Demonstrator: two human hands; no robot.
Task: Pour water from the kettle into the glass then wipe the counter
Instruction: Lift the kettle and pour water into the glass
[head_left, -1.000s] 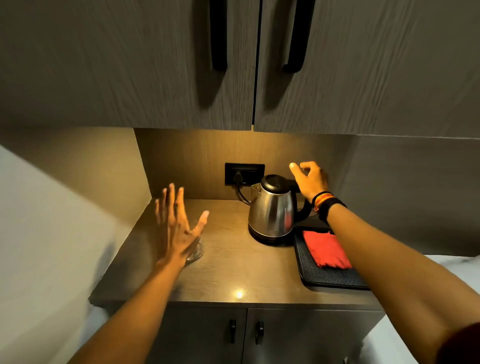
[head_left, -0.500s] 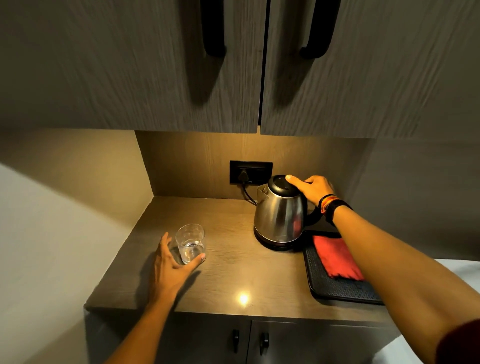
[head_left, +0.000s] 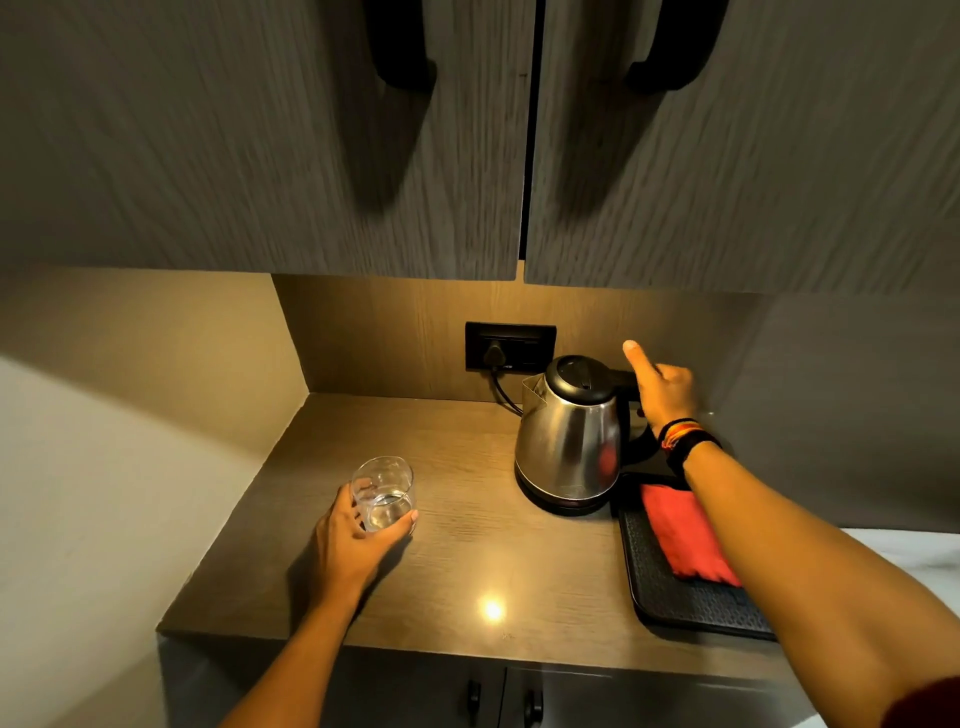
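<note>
A steel kettle (head_left: 569, 441) with a black lid stands on its base at the back right of the wooden counter (head_left: 467, 566). My right hand (head_left: 662, 387) is wrapped around its black handle, thumb raised. A clear glass (head_left: 383, 493) holding a little water stands at the left of the counter, and my left hand (head_left: 353, 540) is closed around its lower part. A red cloth (head_left: 680, 535) lies folded on a black tray (head_left: 680, 597) at the right, partly hidden by my right forearm.
Two wall cupboard doors (head_left: 363, 156) with black handles hang low over the counter. A black wall socket (head_left: 509, 345) behind the kettle holds its plug and cord. Lower cabinet doors (head_left: 498, 696) sit below the front edge. A pale wall (head_left: 78, 519) bounds the left.
My left hand dropped from above the glass and closed around it. My right hand moved from the kettle's lid back onto the handle and gripped it.
</note>
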